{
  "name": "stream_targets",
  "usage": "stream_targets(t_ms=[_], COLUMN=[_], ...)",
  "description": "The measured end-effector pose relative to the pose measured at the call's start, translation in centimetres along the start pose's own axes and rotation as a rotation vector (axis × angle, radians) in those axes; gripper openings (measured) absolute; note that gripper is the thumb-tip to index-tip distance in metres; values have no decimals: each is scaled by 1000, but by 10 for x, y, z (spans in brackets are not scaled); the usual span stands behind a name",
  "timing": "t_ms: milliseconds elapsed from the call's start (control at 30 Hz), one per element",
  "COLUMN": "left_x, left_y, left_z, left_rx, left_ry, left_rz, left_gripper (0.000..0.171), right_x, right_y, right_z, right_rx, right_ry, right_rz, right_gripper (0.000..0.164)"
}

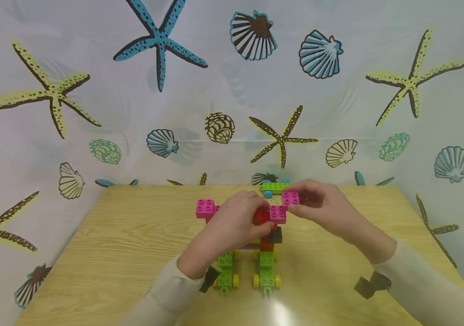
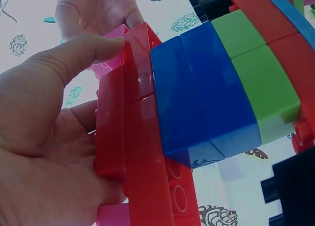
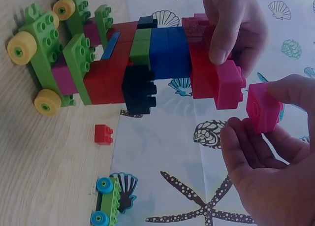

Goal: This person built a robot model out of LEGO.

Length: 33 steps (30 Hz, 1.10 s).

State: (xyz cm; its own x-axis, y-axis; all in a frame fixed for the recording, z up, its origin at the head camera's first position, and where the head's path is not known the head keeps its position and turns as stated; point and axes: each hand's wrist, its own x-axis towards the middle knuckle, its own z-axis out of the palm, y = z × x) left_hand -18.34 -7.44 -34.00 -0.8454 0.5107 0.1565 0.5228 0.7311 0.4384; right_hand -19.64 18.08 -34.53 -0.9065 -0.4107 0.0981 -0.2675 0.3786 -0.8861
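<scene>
A tall build of toy bricks (image 3: 170, 52) has red, blue and green layers, black side bricks and green wheeled bases (image 1: 266, 271) with yellow wheels. My left hand (image 1: 236, 215) grips its red top layer (image 2: 140, 137), thumb on the near face and fingers behind. Pink bricks stick up at both ends of the top, one at the left (image 1: 205, 208) and one at the right (image 1: 277, 214). Between thumb and fingers, my right hand (image 1: 326, 208) pinches a loose pink brick (image 3: 263, 108), held just beside the right-hand pink brick with a small gap.
Behind the build, a small green car base (image 1: 277, 186) with blue wheels stands near the table's far edge. A single red brick (image 3: 103, 135) lies on the wooden table (image 1: 134, 235). A cloth printed with starfish and shells (image 1: 215, 90) hangs around the back and sides.
</scene>
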Motion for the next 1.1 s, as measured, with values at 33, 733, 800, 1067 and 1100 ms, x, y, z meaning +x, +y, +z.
stream_targets(t_ms=[33, 733, 800, 1067, 1100], left_x=[0, 0, 0, 0, 0], left_y=[0, 1, 1, 1, 1], left_z=[0, -1, -1, -1, -1], left_rx=[-3, -4, -3, 1, -1], left_ry=[-2, -3, -6, -3, -2], left_rz=[0, 10, 8, -2, 1], left_gripper=[31, 33, 34, 35, 34], right_x=[0, -1, -1, -1, -1], right_y=[0, 5, 6, 5, 5], right_z=[0, 5, 6, 7, 7], right_rx=[7, 49, 40, -2, -1], right_ry=[-3, -55, -53, -42, -43], right_rz=[1, 14, 0, -64, -68], right_gripper=[39, 35, 33, 31, 31])
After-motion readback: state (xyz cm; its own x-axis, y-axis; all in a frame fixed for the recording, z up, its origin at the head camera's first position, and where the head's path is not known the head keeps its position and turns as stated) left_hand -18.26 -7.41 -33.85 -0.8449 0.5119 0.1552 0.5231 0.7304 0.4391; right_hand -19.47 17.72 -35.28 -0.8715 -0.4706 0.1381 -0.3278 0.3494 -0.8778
